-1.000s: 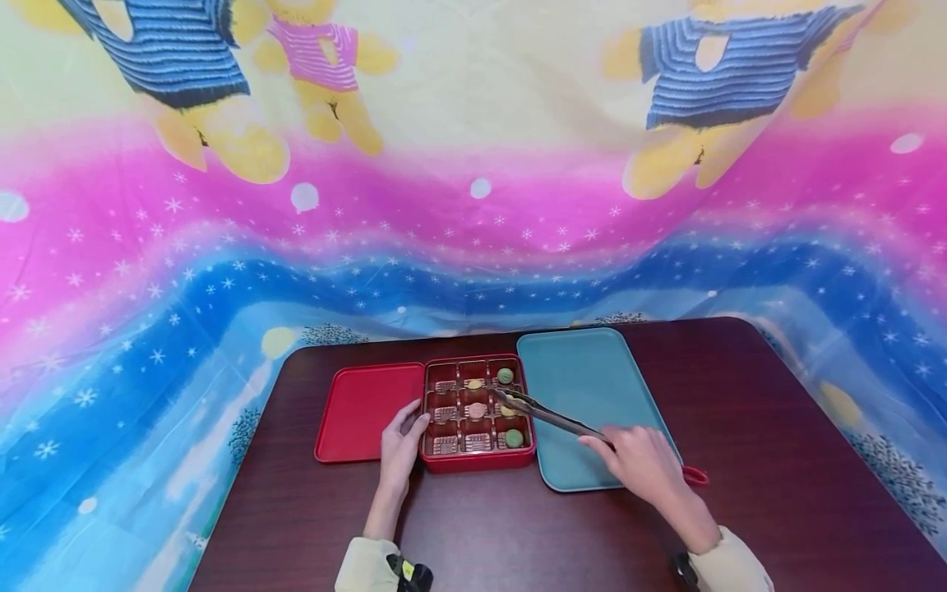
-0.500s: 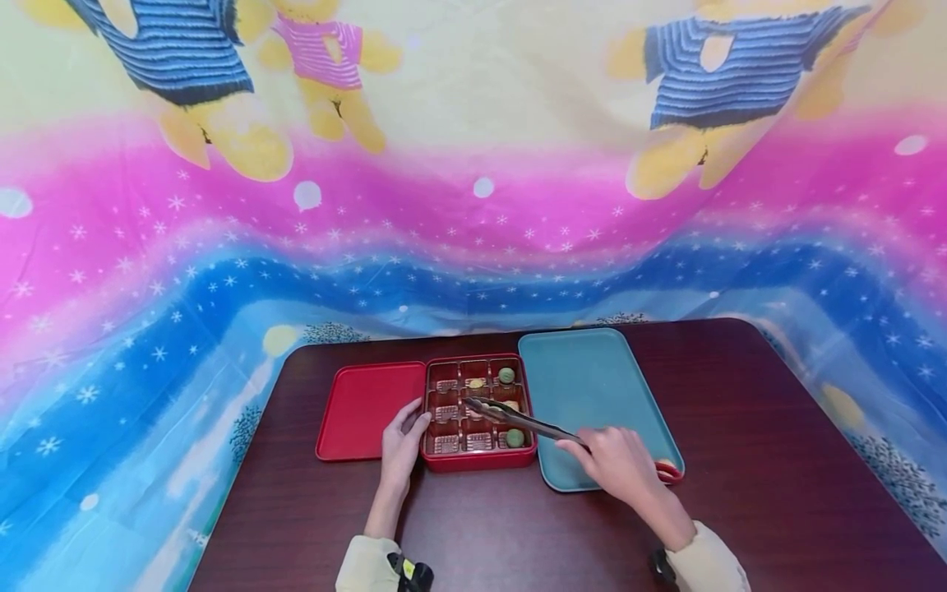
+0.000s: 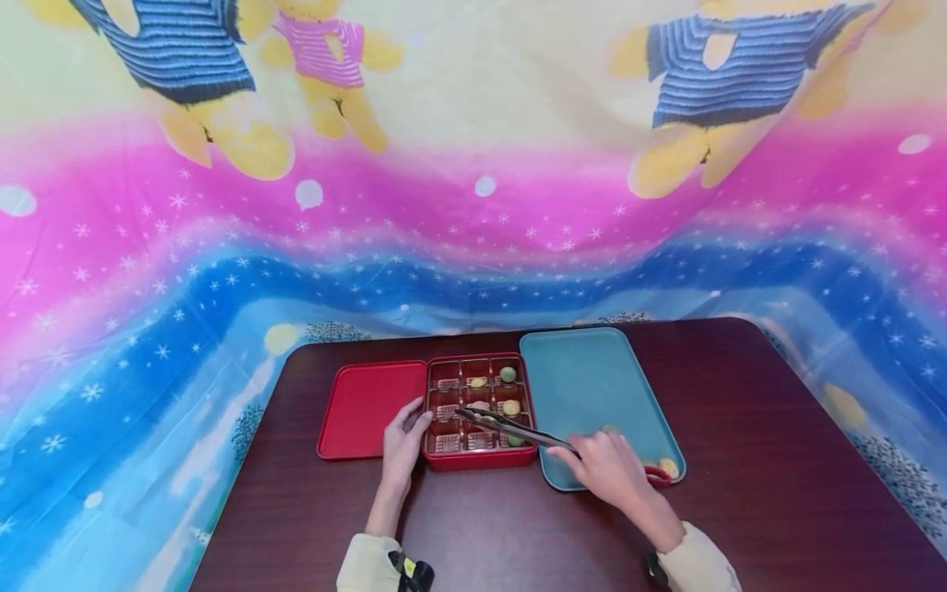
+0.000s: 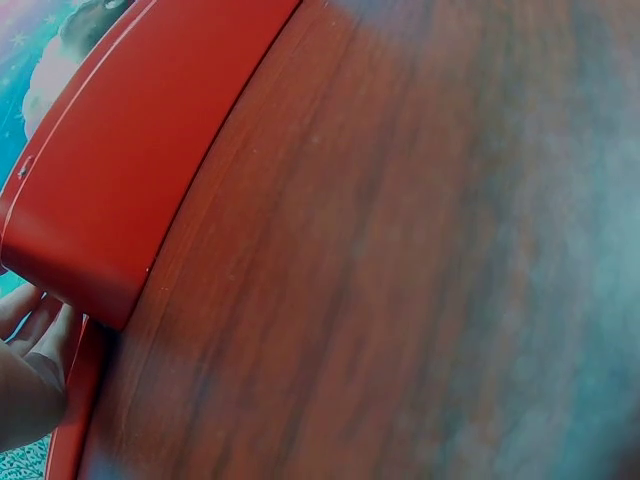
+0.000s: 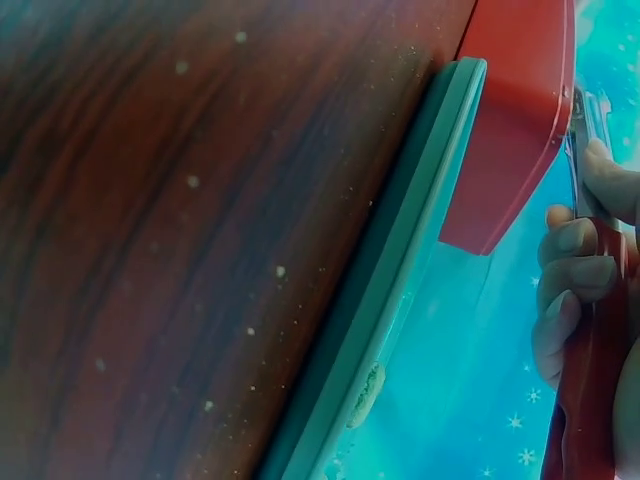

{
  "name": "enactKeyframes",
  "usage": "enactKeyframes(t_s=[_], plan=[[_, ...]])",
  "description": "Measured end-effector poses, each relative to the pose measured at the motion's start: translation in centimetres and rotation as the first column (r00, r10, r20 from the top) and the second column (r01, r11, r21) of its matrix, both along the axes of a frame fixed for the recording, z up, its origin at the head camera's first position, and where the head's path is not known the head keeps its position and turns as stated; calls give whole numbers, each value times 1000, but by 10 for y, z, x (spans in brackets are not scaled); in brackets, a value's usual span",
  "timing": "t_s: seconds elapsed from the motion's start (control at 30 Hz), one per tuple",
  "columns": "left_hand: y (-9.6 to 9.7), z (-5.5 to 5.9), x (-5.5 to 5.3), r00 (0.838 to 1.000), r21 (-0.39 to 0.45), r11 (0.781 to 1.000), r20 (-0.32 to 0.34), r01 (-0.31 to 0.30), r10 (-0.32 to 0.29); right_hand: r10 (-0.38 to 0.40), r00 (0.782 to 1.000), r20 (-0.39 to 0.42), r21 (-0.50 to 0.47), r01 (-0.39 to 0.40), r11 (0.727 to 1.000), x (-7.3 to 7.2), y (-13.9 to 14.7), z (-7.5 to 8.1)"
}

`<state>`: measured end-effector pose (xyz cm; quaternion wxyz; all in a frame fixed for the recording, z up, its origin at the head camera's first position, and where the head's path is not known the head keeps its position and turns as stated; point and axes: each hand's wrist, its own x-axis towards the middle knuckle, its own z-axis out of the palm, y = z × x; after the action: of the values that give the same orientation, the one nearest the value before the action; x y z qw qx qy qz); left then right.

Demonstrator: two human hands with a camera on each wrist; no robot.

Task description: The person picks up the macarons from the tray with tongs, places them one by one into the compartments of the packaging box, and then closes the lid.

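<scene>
Metal tongs (image 3: 510, 427), clamped in the right hand (image 3: 602, 464), reach into the red box (image 3: 477, 456) steadied by the left hand's (image 3: 403, 448) straight fingers; next, pinching a sweet

Dark red-brown wood grain on the table (image 3: 740, 460) — teal tray (image 3: 584, 378), red box (image 3: 479, 459), red lid (image 3: 366, 407) — pink, blue, yellow starry bear print across the backdrop (image 3: 473, 205).
</scene>
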<state>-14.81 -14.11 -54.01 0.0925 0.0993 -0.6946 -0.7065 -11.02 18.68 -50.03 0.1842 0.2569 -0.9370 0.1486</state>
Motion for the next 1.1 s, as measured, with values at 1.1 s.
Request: enactKeyframes(t_s=[1.1], plan=[[0, 0, 0, 1000, -7, 1000, 7, 3, -2, -269, 956, 117, -9, 271, 962, 15, 88, 7]])
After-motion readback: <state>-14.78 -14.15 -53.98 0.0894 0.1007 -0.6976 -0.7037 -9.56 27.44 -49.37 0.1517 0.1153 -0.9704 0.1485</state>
